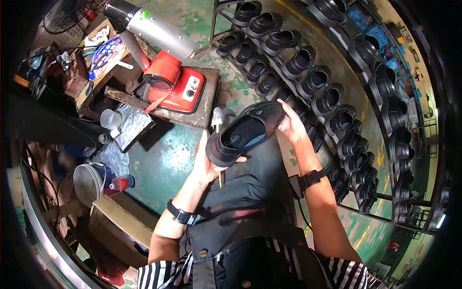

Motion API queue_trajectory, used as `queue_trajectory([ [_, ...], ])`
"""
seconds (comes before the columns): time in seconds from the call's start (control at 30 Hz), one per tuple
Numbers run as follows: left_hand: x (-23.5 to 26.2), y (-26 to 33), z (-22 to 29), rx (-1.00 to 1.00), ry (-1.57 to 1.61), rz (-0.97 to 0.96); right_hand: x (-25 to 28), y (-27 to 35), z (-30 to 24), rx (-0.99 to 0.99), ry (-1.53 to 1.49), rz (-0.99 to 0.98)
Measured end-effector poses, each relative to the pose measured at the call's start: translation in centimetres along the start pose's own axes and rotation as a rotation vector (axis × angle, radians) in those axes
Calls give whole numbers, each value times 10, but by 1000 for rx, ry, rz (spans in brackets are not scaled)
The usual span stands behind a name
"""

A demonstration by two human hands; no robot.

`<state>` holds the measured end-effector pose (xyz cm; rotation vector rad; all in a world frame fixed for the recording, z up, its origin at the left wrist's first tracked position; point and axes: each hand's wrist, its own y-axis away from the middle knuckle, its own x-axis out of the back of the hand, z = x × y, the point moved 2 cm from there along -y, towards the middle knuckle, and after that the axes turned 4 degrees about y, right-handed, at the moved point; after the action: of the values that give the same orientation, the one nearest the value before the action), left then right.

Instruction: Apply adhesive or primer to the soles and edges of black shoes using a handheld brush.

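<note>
A black slip-on shoe point(267, 114) is held over my lap, its opening facing up and its toe pointing to the upper right. My left hand point(204, 166) is closed around the heel end. A brush point(217, 118) with white bristles and a thin wooden handle is also in that hand; the handle runs behind the shoe and comes out below it. At the toe, my right hand point(291, 124) grips the edge, thumb near the tip. The shoe's sole is hidden from view.
A red machine point(175, 86) with a silver tube point(159, 30) stands on a bench to the upper left. Racks point(288, 79) of black shoes line the right side. At left are a clear cup point(110, 119), a white bucket point(88, 184), a red-and-blue bottle point(121, 183) and a cardboard box point(126, 216).
</note>
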<state>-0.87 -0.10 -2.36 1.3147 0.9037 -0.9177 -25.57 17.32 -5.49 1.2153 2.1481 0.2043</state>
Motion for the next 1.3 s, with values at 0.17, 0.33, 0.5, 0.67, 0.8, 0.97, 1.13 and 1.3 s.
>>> queue_trajectory([
  [0.17,7,-19,29,-51,-133,87,-13,-40,-3,7,14,33],
  [0.33,4,-38,55,-221,-164,155,-47,-76,-15,45,94,70],
  [0.5,-6,-47,79,-254,-93,112,-76,-111,-30,32,80,8],
  [0.67,-17,-49,105,-265,-66,40,-100,-121,-41,1,86,-34],
  [0.8,-22,-42,113,-280,-68,-27,-110,-106,-46,75,193,31],
  [0.97,-8,-43,118,-240,-9,48,-112,-98,-45,62,229,23],
  [1.13,22,-60,119,-222,91,113,-121,-104,-47,109,377,-4],
  [1.3,42,-73,113,-171,217,90,-148,-104,-57,195,520,68],
])
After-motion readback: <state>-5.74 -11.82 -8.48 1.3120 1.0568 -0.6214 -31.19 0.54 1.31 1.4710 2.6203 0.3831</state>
